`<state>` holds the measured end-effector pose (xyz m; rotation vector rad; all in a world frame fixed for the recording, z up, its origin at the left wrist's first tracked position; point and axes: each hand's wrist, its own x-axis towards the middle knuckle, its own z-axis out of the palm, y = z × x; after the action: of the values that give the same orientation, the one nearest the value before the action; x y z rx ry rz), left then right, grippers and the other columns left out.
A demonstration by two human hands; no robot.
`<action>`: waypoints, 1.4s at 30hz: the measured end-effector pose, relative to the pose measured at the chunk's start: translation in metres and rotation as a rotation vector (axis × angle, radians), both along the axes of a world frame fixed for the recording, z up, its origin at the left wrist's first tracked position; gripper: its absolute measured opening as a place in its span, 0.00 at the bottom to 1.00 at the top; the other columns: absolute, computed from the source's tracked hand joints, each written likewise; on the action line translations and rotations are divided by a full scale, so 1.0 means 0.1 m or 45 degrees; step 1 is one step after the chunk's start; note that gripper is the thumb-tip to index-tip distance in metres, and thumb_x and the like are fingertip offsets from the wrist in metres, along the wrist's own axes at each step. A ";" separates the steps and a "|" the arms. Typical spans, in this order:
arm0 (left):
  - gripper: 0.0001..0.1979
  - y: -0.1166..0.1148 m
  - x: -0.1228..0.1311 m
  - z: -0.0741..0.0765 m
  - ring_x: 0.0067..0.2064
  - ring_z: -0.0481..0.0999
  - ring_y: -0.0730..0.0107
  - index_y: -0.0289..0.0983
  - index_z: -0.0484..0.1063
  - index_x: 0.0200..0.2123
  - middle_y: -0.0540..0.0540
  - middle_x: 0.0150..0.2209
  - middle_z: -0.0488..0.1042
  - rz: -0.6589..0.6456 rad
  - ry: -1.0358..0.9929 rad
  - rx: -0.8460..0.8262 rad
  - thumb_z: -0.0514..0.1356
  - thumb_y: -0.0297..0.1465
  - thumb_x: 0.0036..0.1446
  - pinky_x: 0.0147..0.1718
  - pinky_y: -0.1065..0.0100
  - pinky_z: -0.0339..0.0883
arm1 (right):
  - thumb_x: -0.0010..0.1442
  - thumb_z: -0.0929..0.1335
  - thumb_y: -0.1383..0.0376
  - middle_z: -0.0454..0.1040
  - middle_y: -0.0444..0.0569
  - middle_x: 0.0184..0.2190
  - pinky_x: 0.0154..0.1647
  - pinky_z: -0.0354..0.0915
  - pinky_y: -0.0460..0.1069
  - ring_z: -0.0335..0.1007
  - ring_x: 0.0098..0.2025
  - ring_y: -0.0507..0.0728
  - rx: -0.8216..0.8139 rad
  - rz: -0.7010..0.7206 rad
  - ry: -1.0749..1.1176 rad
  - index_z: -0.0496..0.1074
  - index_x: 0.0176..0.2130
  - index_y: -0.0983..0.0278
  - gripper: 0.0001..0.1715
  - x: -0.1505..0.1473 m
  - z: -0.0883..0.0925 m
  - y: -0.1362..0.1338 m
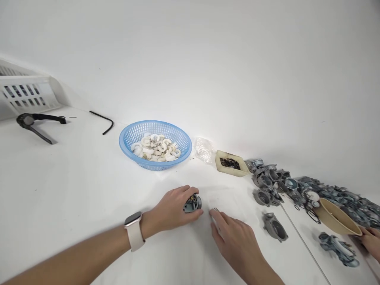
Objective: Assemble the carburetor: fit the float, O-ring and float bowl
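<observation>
My left hand, a watch on its wrist, is wrapped round a grey metal carburetor body just above the white table. Its open side faces up and shows brass-coloured parts inside. To the right, apart from the carburetor body, my right hand is closed in a pinch. A small thin metal piece pokes out at its fingertips; its exact kind is too small to tell. A loose grey metal bowl-like casting lies on the table to the right of this hand.
Behind my hands stand a blue basket of white curved floats, bubble wrap and a small tray of black rings. Carburetor parts pile up at right, where another person's hand touches a tan bowl.
</observation>
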<state>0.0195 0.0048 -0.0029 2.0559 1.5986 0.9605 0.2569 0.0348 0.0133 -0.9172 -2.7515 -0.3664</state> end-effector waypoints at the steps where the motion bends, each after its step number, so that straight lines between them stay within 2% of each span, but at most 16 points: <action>1: 0.19 0.00 0.00 0.00 0.42 0.77 0.60 0.43 0.67 0.53 0.47 0.42 0.76 0.000 -0.001 0.011 0.60 0.43 0.61 0.40 0.62 0.69 | 0.68 0.60 0.68 0.74 0.43 0.28 0.21 0.54 0.49 0.69 0.21 0.55 -0.059 0.020 -0.004 0.68 0.49 0.61 0.12 -0.01 0.05 0.01; 4: 0.20 0.00 0.00 0.00 0.42 0.77 0.59 0.42 0.67 0.53 0.46 0.43 0.77 -0.006 -0.005 0.017 0.60 0.43 0.61 0.40 0.61 0.69 | 0.66 0.61 0.72 0.74 0.45 0.35 0.24 0.58 0.49 0.69 0.25 0.54 -0.177 0.076 -0.122 0.70 0.49 0.57 0.16 -0.01 0.27 0.14; 7: 0.21 0.01 -0.01 -0.01 0.42 0.78 0.58 0.43 0.66 0.53 0.47 0.44 0.76 -0.018 -0.013 -0.002 0.60 0.44 0.61 0.40 0.60 0.69 | 0.58 0.62 0.80 0.73 0.50 0.48 0.30 0.64 0.51 0.71 0.33 0.56 -0.098 0.234 -0.296 0.71 0.50 0.54 0.29 0.01 0.41 0.35; 9: 0.21 0.01 -0.01 -0.02 0.43 0.78 0.58 0.43 0.66 0.54 0.47 0.44 0.76 -0.018 -0.020 -0.004 0.61 0.44 0.61 0.40 0.60 0.69 | 0.57 0.64 0.81 0.71 0.52 0.53 0.36 0.67 0.54 0.71 0.40 0.59 -0.034 0.378 -0.354 0.72 0.49 0.55 0.27 0.00 0.41 0.48; 12: 0.21 0.02 -0.02 -0.02 0.43 0.78 0.59 0.43 0.66 0.54 0.47 0.45 0.76 -0.027 -0.025 -0.015 0.60 0.45 0.61 0.41 0.60 0.69 | 0.60 0.64 0.80 0.72 0.54 0.54 0.46 0.69 0.59 0.70 0.52 0.64 0.034 0.570 -0.387 0.72 0.47 0.60 0.20 -0.05 0.35 0.60; 14: 0.23 0.02 -0.03 0.00 0.42 0.78 0.58 0.43 0.66 0.55 0.47 0.46 0.76 -0.046 -0.016 -0.042 0.60 0.48 0.62 0.41 0.59 0.69 | 0.63 0.63 0.79 0.73 0.53 0.54 0.58 0.65 0.63 0.64 0.61 0.65 0.030 0.648 -0.389 0.72 0.46 0.62 0.17 -0.08 0.32 0.63; 15: 0.24 0.01 -0.04 0.01 0.42 0.78 0.58 0.43 0.66 0.55 0.46 0.46 0.76 -0.059 -0.006 -0.058 0.59 0.50 0.62 0.41 0.59 0.69 | 0.64 0.63 0.79 0.74 0.52 0.52 0.63 0.61 0.64 0.62 0.64 0.65 -0.005 0.660 -0.385 0.72 0.44 0.62 0.16 -0.09 0.33 0.64; 17: 0.25 0.01 -0.05 0.03 0.40 0.78 0.58 0.43 0.66 0.55 0.47 0.45 0.76 -0.082 0.021 -0.079 0.58 0.51 0.62 0.39 0.59 0.68 | 0.65 0.63 0.79 0.76 0.49 0.45 0.67 0.56 0.63 0.66 0.61 0.61 -0.144 0.644 -0.381 0.71 0.42 0.62 0.14 -0.11 0.36 0.64; 19: 0.23 0.01 -0.06 0.04 0.40 0.77 0.58 0.42 0.66 0.55 0.47 0.43 0.76 -0.090 0.044 -0.079 0.57 0.49 0.63 0.39 0.59 0.67 | 0.67 0.63 0.77 0.75 0.45 0.37 0.66 0.57 0.61 0.73 0.49 0.57 -0.325 0.600 -0.386 0.71 0.42 0.61 0.13 -0.12 0.40 0.62; 21: 0.21 0.02 -0.06 0.05 0.41 0.77 0.58 0.42 0.66 0.54 0.47 0.43 0.76 -0.089 0.050 -0.074 0.56 0.46 0.64 0.39 0.60 0.67 | 0.68 0.64 0.74 0.74 0.44 0.34 0.57 0.64 0.58 0.72 0.38 0.54 -0.493 0.554 -0.390 0.72 0.45 0.59 0.12 -0.14 0.44 0.61; 22: 0.20 0.02 -0.06 0.04 0.41 0.77 0.58 0.42 0.66 0.54 0.46 0.43 0.76 -0.085 0.046 -0.070 0.56 0.45 0.64 0.39 0.60 0.67 | 0.69 0.65 0.73 0.74 0.44 0.35 0.52 0.67 0.55 0.71 0.36 0.54 -0.572 0.532 -0.387 0.73 0.46 0.58 0.11 -0.14 0.45 0.60; 25: 0.18 0.02 -0.06 0.04 0.40 0.77 0.59 0.42 0.67 0.53 0.47 0.42 0.76 -0.082 0.032 -0.075 0.55 0.44 0.65 0.38 0.61 0.66 | 0.69 0.66 0.69 0.75 0.45 0.39 0.43 0.67 0.51 0.71 0.38 0.54 -0.804 0.488 -0.354 0.74 0.48 0.57 0.10 -0.14 0.43 0.61; 30: 0.18 0.01 -0.06 0.04 0.38 0.76 0.59 0.42 0.67 0.52 0.47 0.41 0.76 -0.082 0.042 -0.084 0.55 0.44 0.65 0.37 0.61 0.65 | 0.72 0.63 0.66 0.77 0.42 0.36 0.45 0.66 0.49 0.70 0.41 0.54 -1.107 0.444 -0.247 0.74 0.46 0.56 0.10 -0.11 0.46 0.68; 37: 0.16 0.03 -0.08 0.06 0.38 0.76 0.60 0.42 0.67 0.52 0.47 0.42 0.75 -0.145 0.013 -0.074 0.55 0.37 0.62 0.36 0.63 0.65 | 0.73 0.62 0.59 0.78 0.44 0.37 0.42 0.66 0.49 0.71 0.43 0.55 -1.210 0.404 -0.105 0.74 0.43 0.58 0.12 -0.25 0.71 0.69; 42: 0.18 0.02 -0.09 0.08 0.36 0.76 0.61 0.44 0.66 0.52 0.48 0.41 0.75 -0.186 -0.026 -0.069 0.59 0.41 0.60 0.34 0.63 0.65 | 0.71 0.65 0.60 0.77 0.43 0.35 0.39 0.64 0.48 0.72 0.40 0.54 -1.172 0.392 0.020 0.74 0.41 0.59 0.09 -0.38 0.71 0.73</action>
<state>0.0101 0.0072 0.0055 2.0860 1.4261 0.8748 0.2189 0.1076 0.0840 -0.5915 -2.9458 1.0222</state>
